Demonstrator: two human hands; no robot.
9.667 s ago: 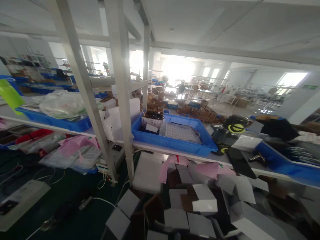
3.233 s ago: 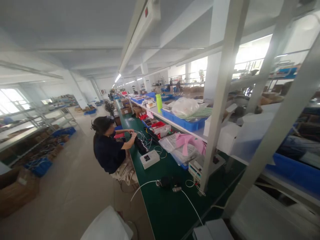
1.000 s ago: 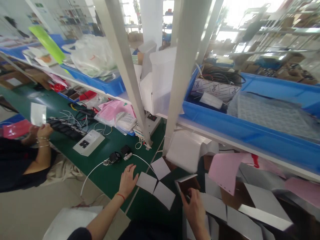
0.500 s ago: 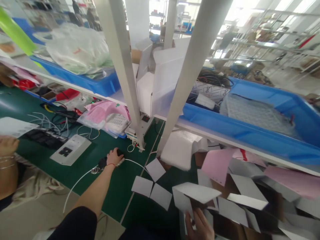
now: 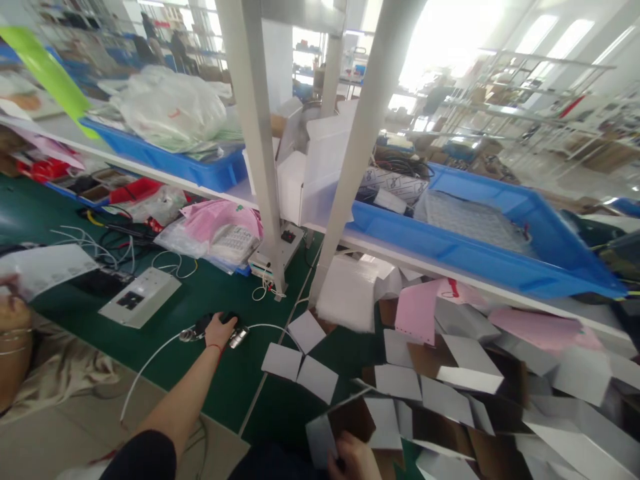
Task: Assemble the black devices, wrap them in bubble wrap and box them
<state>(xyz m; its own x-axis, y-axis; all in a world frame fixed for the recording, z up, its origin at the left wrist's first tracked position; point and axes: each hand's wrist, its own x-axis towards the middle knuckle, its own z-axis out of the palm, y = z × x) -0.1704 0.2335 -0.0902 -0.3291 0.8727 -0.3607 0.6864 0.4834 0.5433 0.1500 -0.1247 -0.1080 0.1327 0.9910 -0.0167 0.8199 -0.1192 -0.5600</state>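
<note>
Green matting covers the bench [image 5: 220,400] under the person's outstretched left hand [image 5: 218,329], whose fingers are curled down over a small black device [image 5: 213,321] joined to a white cable [image 5: 150,363]. The cable trails back from the hand toward the bench edge, and a metal plug end [image 5: 238,337] lies just to the right of the knuckles. The grip looks closed on the device, though the fingertips are hidden behind the hand itself.

The right hand [image 5: 353,460] sits low, close to the body, at the bottom edge of the view. It holds an opened cardboard box [image 5: 350,420] with grey flaps and a brown inside; how tightly it holds cannot be told, as only the knuckles show. Beyond and to the right of this hand lies a heap of similar flat boxes [image 5: 450,387]. Between the two hands three loose grey cards [image 5: 295,363] rest on the mat.

Further out from the left hand stands a small white meter box [image 5: 140,297], with a blue tray [image 5: 475,253] on the shelf above the right hand. Far to the left, another person's arm [image 5: 15,340] holds a sheet of paper [image 5: 47,267].

Risks as I judge them: the cable could snag on the bench edge or drag the plug across the loose cards if the device is lifted. With the hands this far apart, the one-handed box could tip and shed its flaps into the heap.
</note>
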